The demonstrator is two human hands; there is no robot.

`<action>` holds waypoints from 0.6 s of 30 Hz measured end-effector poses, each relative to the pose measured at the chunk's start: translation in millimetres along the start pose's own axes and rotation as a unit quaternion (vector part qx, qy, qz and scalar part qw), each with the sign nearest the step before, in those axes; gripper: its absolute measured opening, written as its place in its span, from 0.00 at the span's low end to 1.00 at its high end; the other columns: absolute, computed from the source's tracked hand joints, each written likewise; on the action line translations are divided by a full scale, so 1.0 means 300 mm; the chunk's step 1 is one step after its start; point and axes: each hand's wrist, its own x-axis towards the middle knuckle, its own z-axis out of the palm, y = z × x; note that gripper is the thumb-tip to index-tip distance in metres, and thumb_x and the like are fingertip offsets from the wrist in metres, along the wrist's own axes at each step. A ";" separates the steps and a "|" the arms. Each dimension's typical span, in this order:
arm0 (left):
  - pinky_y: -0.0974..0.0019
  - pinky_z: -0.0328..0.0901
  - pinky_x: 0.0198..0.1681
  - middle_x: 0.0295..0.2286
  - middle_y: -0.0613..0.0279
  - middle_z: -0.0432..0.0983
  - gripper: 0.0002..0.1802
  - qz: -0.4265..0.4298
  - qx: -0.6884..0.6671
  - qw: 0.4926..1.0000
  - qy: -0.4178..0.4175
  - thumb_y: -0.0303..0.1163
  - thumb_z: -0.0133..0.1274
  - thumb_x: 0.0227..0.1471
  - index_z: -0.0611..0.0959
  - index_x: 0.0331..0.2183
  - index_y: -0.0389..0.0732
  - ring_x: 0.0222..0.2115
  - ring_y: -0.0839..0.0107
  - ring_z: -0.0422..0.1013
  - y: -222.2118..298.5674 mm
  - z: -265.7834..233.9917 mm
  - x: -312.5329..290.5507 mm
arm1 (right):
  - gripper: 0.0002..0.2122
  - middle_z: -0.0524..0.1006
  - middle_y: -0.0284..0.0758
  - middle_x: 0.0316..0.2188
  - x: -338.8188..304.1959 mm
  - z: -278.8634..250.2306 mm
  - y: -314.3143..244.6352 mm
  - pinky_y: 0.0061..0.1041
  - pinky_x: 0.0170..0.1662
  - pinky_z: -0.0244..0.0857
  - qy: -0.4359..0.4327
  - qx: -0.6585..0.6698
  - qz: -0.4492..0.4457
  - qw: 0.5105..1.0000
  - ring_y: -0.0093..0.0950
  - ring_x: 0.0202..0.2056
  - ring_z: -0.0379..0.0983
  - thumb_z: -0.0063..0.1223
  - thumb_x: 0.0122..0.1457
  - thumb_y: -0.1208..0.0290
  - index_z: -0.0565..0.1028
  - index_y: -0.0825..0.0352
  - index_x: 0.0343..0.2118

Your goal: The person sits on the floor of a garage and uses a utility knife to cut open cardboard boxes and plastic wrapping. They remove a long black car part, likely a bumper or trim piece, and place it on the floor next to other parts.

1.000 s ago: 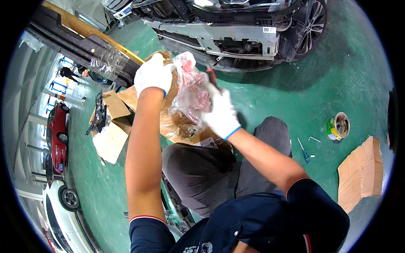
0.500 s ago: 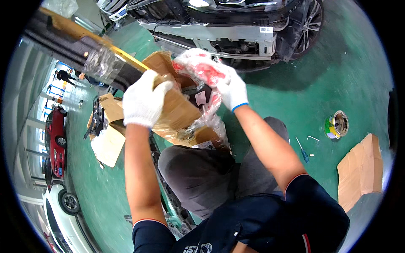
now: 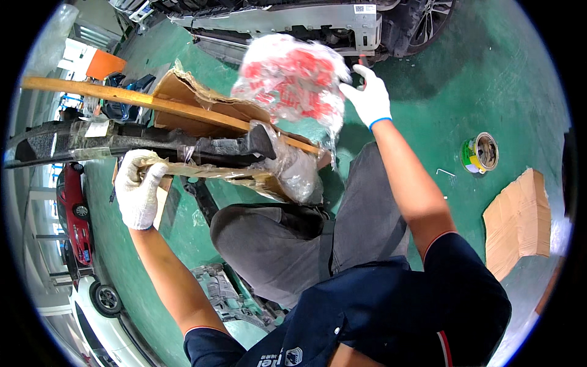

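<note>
My left hand [image 3: 140,189], in a white knit glove, pinches the edge of a long torn cardboard box [image 3: 183,101]. A black car part [image 3: 214,147] with clear tape round it lies lengthwise in the box, beside a wooden strip [image 3: 122,93]. My right hand [image 3: 370,98], gloved too, is at the right of a crumpled clear plastic bag with red print [image 3: 287,79]. Its thumb and fingers are spread, the thumb close to the bag's edge. The bag is smeared by motion above the box's far side. Clear plastic wrap [image 3: 296,174] bunches at the box's right end.
A car with its front stripped [image 3: 287,24] stands ahead. On the green floor at right are an open can [image 3: 480,153], an L-shaped hex key [image 3: 445,172] and a flat cardboard piece [image 3: 518,223]. Dark trim parts [image 3: 229,293] lie beside my left knee. Parked cars line the left.
The box has swung level and leftward, showing the black part inside. My left hand has moved left and down with its edge. The plastic bag has spread out, and my right hand has moved right, fingers opened.
</note>
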 end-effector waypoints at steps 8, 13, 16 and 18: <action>0.72 0.66 0.47 0.35 0.69 0.75 0.09 -0.039 0.027 0.998 0.032 0.18 0.64 0.57 0.81 0.37 0.38 0.38 0.78 0.70 -0.019 0.000 0.005 | 0.19 0.83 0.40 0.56 -0.407 -0.104 -0.143 0.31 0.60 0.72 -0.252 0.277 0.012 0.927 0.31 0.55 0.80 0.56 0.69 0.70 0.78 0.63 0.63; 0.73 0.64 0.44 0.33 0.71 0.74 0.10 -0.040 0.031 0.998 0.041 0.19 0.67 0.56 0.80 0.34 0.40 0.36 0.80 0.68 -0.045 0.005 0.017 | 0.27 0.83 0.45 0.55 -0.482 -0.090 -0.143 0.34 0.58 0.73 -0.408 0.180 -0.103 0.889 0.42 0.52 0.82 0.54 0.65 0.66 0.73 0.58 0.68; 0.74 0.62 0.42 0.32 0.72 0.72 0.10 -0.036 0.044 0.997 0.053 0.19 0.67 0.56 0.80 0.33 0.40 0.34 0.81 0.66 -0.055 0.007 0.014 | 0.28 0.81 0.46 0.55 -0.478 -0.036 -0.193 0.39 0.57 0.73 -0.481 0.140 -0.111 0.858 0.43 0.52 0.81 0.52 0.67 0.63 0.68 0.53 0.72; 0.74 0.62 0.41 0.32 0.73 0.72 0.10 -0.025 0.044 0.997 0.054 0.19 0.67 0.57 0.80 0.33 0.40 0.34 0.82 0.65 -0.055 0.016 0.023 | 0.27 0.81 0.46 0.52 -0.492 0.027 -0.187 0.41 0.56 0.73 -0.427 0.127 -0.171 0.879 0.45 0.51 0.80 0.51 0.69 0.62 0.69 0.52 0.72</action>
